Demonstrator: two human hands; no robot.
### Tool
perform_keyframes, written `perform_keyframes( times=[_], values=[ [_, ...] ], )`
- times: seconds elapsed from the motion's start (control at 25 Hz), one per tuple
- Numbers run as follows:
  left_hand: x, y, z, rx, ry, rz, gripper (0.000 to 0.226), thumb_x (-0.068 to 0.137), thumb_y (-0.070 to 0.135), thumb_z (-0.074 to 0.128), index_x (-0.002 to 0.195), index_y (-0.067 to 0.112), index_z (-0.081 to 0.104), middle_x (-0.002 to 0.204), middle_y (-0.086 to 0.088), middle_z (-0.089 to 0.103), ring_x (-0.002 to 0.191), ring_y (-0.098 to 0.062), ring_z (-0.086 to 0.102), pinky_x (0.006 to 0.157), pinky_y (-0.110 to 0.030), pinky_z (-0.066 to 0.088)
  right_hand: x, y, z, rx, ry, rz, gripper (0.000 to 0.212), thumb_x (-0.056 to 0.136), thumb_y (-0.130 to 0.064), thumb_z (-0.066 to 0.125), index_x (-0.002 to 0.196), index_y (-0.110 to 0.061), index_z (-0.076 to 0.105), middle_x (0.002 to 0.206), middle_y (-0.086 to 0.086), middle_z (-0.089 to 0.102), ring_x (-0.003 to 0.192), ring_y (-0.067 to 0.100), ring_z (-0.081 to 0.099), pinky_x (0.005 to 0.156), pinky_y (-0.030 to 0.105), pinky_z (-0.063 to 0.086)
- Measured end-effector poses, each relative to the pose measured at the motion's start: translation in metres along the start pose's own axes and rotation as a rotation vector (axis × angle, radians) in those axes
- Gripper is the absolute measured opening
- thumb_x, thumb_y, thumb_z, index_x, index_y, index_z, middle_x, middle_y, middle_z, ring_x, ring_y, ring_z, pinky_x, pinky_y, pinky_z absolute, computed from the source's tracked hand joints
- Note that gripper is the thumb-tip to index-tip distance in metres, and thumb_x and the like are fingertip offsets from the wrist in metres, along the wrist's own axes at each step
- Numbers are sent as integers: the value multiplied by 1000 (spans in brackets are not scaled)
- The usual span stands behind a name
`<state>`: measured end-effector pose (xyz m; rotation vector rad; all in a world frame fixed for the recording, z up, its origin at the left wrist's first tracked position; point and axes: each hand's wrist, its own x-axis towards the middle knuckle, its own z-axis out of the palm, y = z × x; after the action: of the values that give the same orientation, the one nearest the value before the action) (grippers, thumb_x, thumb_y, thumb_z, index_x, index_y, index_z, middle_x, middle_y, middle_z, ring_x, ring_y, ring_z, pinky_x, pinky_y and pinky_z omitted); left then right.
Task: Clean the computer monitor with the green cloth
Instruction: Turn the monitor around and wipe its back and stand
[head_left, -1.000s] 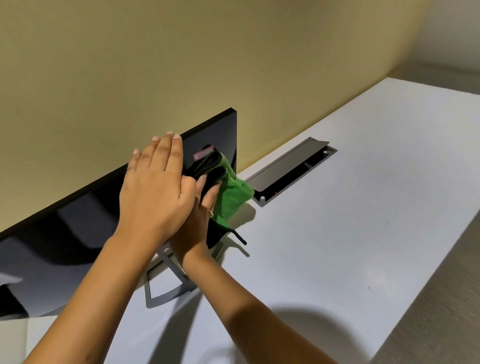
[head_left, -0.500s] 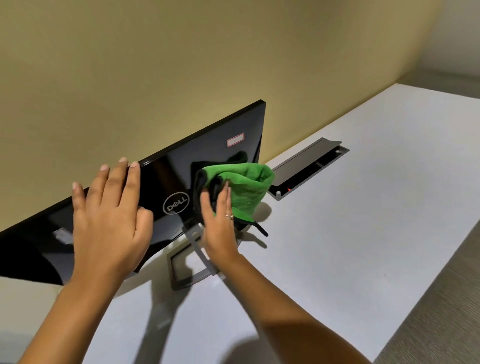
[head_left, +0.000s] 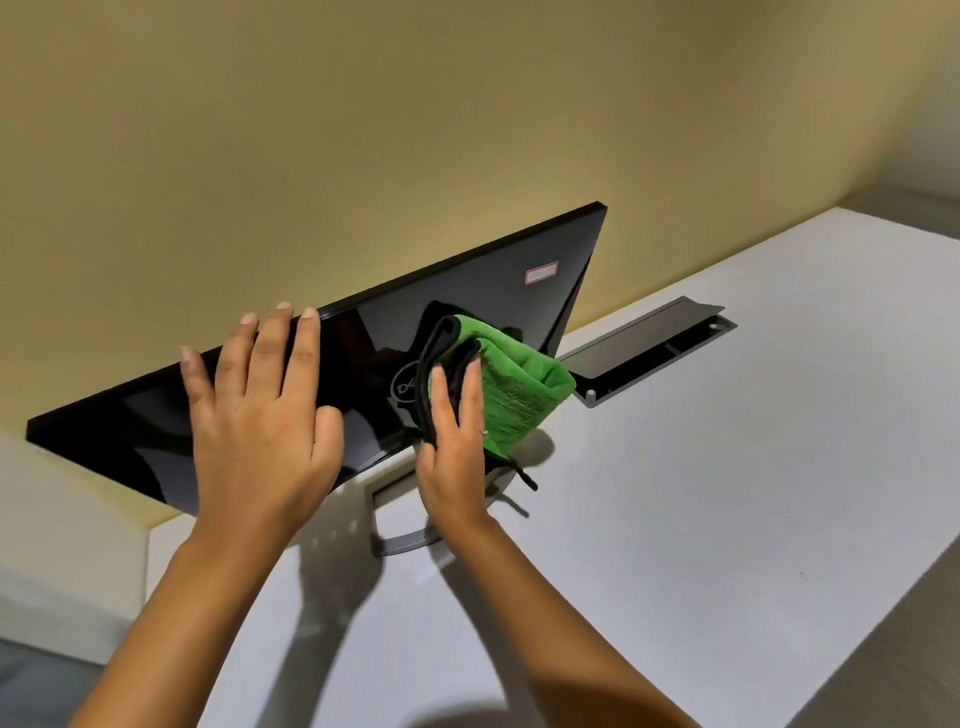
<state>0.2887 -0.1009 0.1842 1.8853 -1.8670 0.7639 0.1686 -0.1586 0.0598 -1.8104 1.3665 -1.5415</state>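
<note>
Moved: our left hand (head_left: 260, 436) had slid rightward along the Dell monitor (head_left: 493, 291), fingers flat, spread.
Desk: white desk (head_left: 727, 467), beige wall (head_left: 363, 130) behind.
Cloth: our right hand (head_left: 452, 457) pressed the green cloth (head_left: 519, 384) on the monitor's back.
Nearby: open cable hatch (head_left: 649, 343); stand (head_left: 400, 540).

1 monitor (head_left: 483, 306), 1 green cloth (head_left: 514, 395), 2 hands: left (head_left: 260, 426), right (head_left: 452, 457); 1 bench (head_left: 727, 467), 1 cable hatch (head_left: 649, 351), 1 sticker (head_left: 541, 272).
</note>
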Motion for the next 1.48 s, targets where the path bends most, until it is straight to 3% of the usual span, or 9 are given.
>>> perform_keyframes(
  times=[0.08, 0.16, 0.24, 0.36, 0.56, 1.08, 1.24, 1.36, 1.48],
  values=[
    [-2, 0, 0, 5, 13, -1, 68, 77, 15, 36, 145, 10, 33, 149, -14, 35, 137, -36, 28, 110, -60, 9, 0, 22, -10, 67, 23, 214, 82, 82, 19, 42, 149, -23, 22, 158, -3, -2, 146, 15, 4, 112, 13, 23],
    [-3, 1, 0, 6, 21, 5, 69, 77, 15, 36, 145, 10, 32, 149, -14, 34, 137, -35, 28, 110, -60, 9, 2, 43, -28, 76, 46, 349, 79, 86, 18, 40, 149, -26, 22, 159, -7, 6, 144, 13, 15, 100, 4, 32],
    [-5, 2, 1, 17, 20, 4, 70, 77, 15, 37, 146, 10, 31, 150, -14, 32, 139, -35, 25, 111, -59, 7, -6, 56, -42, -22, -6, 288, 81, 85, 19, 39, 149, -26, 22, 158, -9, 11, 143, 13, 20, 100, 3, 30],
    [-7, 5, 3, 41, 23, -12, 73, 75, 14, 40, 147, 10, 29, 151, -14, 30, 140, -35, 23, 112, -58, 5, -35, 62, -44, -202, -199, 3, 87, 77, 19, 41, 149, -26, 25, 159, -7, 12, 145, 15, 15, 104, 20, 33],
    [-3, 5, 2, 35, 6, -37, 75, 73, 12, 47, 146, 11, 31, 149, -12, 34, 138, -34, 26, 111, -59, 9, -54, 64, -8, -532, -443, -183, 93, 55, 15, 68, 140, -10, 42, 148, 24, 30, 135, 41, 31, 98, 46, 44],
    [-5, 9, -1, 74, -5, -58, 75, 73, 13, 50, 146, 12, 32, 151, -9, 33, 140, -30, 26, 114, -52, 8, -62, 93, -11, -633, -602, -306, 74, 39, 6, 79, 109, -9, 65, 122, 16, 40, 105, 34, 43, 62, 42, 53],
    [-4, 13, 2, 88, -13, -91, 78, 72, 12, 51, 147, 12, 30, 153, -10, 29, 142, -30, 22, 114, -51, 6, -43, 79, -11, -529, -551, -279, 70, 53, 13, 77, 117, -6, 57, 122, 19, 43, 105, 37, 46, 73, 45, 53],
    [-6, 21, 5, 96, -3, -147, 80, 71, 11, 52, 148, 14, 29, 154, -10, 26, 144, -31, 17, 114, -52, 3, -29, 68, -13, -537, -530, -180, 40, 90, -17, 62, 129, -13, 53, 128, 11, 48, 114, 29, 45, 90, 41, 45],
    [-8, 28, 7, 84, 29, -208, 80, 72, 11, 52, 149, 16, 28, 156, -11, 22, 145, -31, 12, 114, -54, 2, -36, 75, -9, -527, -533, -252, 66, 64, 11, 73, 127, -2, 55, 122, 20, 45, 106, 37, 46, 75, 43, 51]
  ],
)
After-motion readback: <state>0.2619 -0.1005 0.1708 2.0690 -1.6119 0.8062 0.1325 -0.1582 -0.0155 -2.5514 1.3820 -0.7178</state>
